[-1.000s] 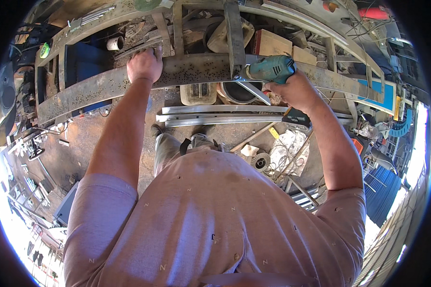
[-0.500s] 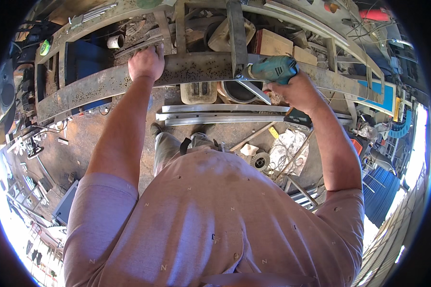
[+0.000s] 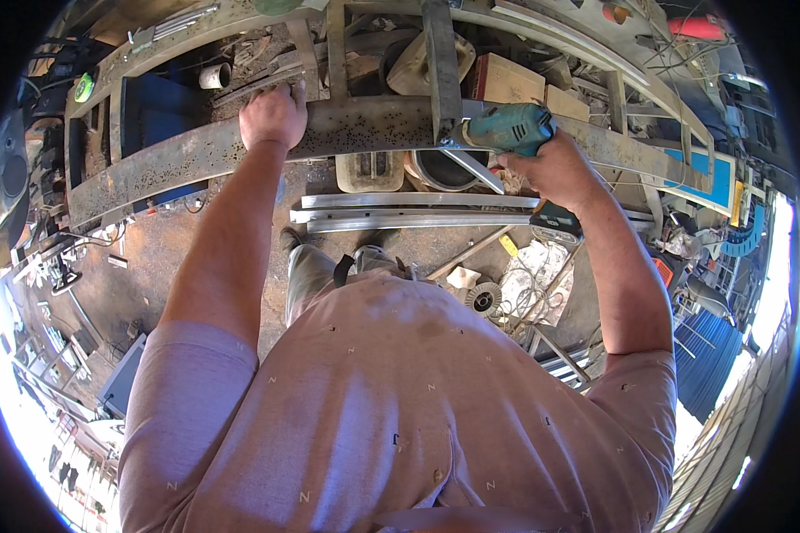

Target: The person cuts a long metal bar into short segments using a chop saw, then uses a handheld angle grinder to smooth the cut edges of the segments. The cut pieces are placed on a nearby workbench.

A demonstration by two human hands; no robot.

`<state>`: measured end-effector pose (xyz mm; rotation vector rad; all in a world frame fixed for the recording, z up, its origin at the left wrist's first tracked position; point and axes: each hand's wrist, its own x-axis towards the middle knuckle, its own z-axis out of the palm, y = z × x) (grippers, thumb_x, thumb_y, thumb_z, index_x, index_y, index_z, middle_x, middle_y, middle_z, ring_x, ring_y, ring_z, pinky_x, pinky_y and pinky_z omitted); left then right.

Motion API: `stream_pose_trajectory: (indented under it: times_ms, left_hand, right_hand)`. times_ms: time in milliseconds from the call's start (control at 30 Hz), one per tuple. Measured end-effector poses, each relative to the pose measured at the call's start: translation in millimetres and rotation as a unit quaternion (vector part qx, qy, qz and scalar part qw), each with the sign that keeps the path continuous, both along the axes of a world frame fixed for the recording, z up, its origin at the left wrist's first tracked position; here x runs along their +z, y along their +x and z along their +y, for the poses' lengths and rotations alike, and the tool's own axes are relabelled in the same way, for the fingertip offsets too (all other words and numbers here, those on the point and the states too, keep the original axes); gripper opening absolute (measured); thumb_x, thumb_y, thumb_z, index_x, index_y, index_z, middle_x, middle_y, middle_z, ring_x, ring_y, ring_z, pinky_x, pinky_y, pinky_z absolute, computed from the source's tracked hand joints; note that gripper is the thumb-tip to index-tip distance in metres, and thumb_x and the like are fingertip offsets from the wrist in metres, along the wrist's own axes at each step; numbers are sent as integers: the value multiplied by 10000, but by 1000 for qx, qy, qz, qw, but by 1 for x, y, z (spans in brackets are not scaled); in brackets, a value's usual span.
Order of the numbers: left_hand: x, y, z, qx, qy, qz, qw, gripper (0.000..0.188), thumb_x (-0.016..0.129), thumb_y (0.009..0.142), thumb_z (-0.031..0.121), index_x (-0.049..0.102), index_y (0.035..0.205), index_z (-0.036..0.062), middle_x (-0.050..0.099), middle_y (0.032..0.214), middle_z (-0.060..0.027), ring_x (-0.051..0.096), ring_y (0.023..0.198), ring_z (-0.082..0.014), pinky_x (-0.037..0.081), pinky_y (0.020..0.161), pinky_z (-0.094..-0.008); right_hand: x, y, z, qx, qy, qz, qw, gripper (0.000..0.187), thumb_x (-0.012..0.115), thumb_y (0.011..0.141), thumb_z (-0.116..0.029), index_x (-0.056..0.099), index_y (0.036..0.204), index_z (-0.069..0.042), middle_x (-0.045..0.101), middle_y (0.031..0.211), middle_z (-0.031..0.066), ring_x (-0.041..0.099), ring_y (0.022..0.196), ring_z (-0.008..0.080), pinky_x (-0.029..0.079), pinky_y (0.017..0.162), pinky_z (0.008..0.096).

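1. One teal drill, nose near the metal beam, sits in your right hand, fingers wrapped around it.
2. Your left hand lies over that beam, fingers curled; I can't tell their grip.

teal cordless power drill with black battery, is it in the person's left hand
No, the right hand grips the teal cordless power drill, while the left hand lies over the long dark-spotted grey metal beam.
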<state>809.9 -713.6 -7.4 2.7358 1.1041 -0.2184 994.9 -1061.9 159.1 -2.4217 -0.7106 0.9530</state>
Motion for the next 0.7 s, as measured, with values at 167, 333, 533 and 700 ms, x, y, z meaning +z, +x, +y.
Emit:
stream_pose_trajectory:
  times_ms: [167, 333, 533, 700]
  left_hand:
    - [2, 0, -1, 1, -3, 0, 1000, 603, 315, 1102, 546, 714, 1131, 95, 759, 1130, -162, 684, 1161, -349, 539, 991, -497]
    - [2, 0, -1, 2, -1, 0, 1000, 593, 327, 1100, 542, 718, 1116, 97, 760, 1121, -161, 685, 1154, -346, 537, 990, -501]
    - [-1, -1, 1, 0, -3, -17, 1000, 577, 383, 1085, 548, 713, 1171, 83, 737, 1174, -213, 700, 1111, -395, 542, 976, -515]
    - [-2, -1, 1, 5, 2, -14, 1000, 587, 363, 1088, 551, 714, 1168, 88, 744, 1164, -200, 695, 1132, -386, 542, 981, -515]
  right_hand:
    - [0, 0, -2, 26, 11, -26, 999, 323, 846, 892, -239, 760, 1154, -72, 788, 988, 129, 738, 875, 228, 586, 855, 385]
    - [-2, 0, -4, 25, 13, -35, 999, 319, 851, 885, -246, 765, 1138, -72, 790, 971, 128, 742, 872, 228, 587, 853, 387]
    - [-9, 0, -10, 9, 41, -16, 999, 334, 851, 884, -235, 750, 1153, -66, 785, 1006, 117, 727, 884, 220, 576, 871, 375]
    - [-12, -4, -20, -40, 72, 16, 996, 351, 853, 879, -225, 732, 1154, -44, 778, 1026, 119, 712, 897, 214, 565, 879, 372]
